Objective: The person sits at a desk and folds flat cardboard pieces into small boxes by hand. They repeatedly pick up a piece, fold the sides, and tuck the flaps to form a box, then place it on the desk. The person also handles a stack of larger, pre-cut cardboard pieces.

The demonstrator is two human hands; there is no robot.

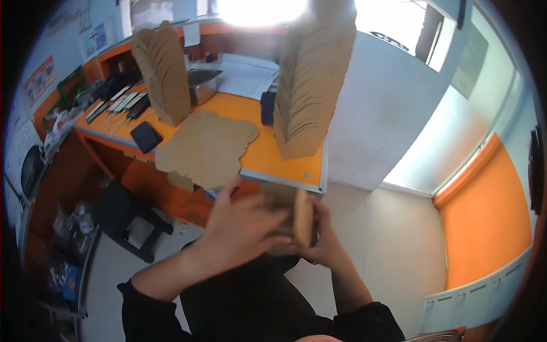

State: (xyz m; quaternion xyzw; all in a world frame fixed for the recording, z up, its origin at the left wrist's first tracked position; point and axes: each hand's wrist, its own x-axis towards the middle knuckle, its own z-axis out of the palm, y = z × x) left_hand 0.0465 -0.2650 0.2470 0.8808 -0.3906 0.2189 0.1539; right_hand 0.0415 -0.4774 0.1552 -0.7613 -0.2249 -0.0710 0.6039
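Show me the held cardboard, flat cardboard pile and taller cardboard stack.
Held cardboard [303, 218]: head view, tan face.
Flat cardboard pile [206, 145]: head view, top sheet.
Taller cardboard stack [310, 82]: head view, layered side.

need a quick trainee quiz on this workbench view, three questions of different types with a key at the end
1. True or false: the black stool stands on the person's left.

2. What stands at the right end of the orange desk?
A) a metal container
B) a tall brown cardboard stack
C) the flat cardboard sheets

3. Which hand is nearer the flat cardboard sheets, and what does the other one grip?

Key:
1. True.
2. B.
3. The left hand is nearer; the right hand grips a brown cardboard box, though motion blur hides its details.
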